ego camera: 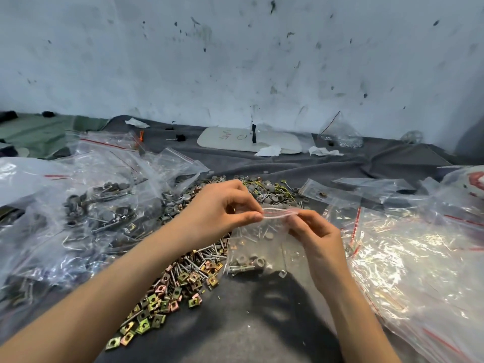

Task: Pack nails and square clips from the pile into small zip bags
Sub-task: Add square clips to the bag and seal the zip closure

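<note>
From the head camera, the left hand [222,210] pinches the left end of a small zip bag [262,247] at its mouth, thumb and forefinger pressed together on the red-lined strip, the other fingers curled behind; the right hand [318,239] pinches the same strip just to the right, fingertips closed on the plastic, so both hands hold the bag up by its top edge, just above the cloth and in front of the person; whether the strip is fully sealed cannot be told.

The bag is thin, clear, crinkled plastic; its contents sag at the bottom: slim silver nails and several round grey caps [258,262].

Just left of the bag, under the left forearm, lies the pile [183,279]: long shiny nails [207,254] jumbled across flat square clips [154,307] of brassy, yellow-green and pinkish metal, each with a hole at its centre; more grey caps are scattered at the far end of the pile.

All of it rests on a wrinkled grey cloth [262,323]; to the left sits a heap of filled bags [99,205], dark with hardware; to the right lies a glossy spread of empty bags [419,258] with red zip lines; behind stand a flat white board [235,142] and a scuffed pale wall [235,61].
</note>
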A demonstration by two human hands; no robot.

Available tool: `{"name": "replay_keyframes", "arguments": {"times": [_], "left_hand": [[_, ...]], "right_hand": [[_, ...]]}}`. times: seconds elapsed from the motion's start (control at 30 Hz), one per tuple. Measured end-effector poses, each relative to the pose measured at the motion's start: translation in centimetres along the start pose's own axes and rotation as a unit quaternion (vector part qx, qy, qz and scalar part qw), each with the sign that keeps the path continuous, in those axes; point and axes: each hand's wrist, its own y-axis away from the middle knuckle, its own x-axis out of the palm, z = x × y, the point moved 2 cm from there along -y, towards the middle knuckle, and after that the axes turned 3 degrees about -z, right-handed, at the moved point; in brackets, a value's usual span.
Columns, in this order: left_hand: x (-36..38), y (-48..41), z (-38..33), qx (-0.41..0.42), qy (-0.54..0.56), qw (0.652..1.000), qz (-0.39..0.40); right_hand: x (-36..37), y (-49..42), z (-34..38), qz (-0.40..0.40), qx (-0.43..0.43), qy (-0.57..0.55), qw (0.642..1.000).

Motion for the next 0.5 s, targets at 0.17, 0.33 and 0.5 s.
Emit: {"name": "replay_keyframes", "arguments": {"times": [0.17,0.33,0.5], "left_hand": [[-0.9,-0.4,-0.8,0.014,0.069,0.997,-0.026],[1.0,0.2,0.0,-0.005,0.080,0.997,0.014],[2.6,1.5,1.4,-0.039,0.112,0.993,0.015]], "right_hand": [[-0.2,-0.4,3.0,-0.002,-0.080,-0.024,0.997],[-1.3,0.3,2.7,-0.005,-0.070,0.006,0.998],[-2.3,1.2,1.5,-0.034,-0.036,0.008,0.999]]}}
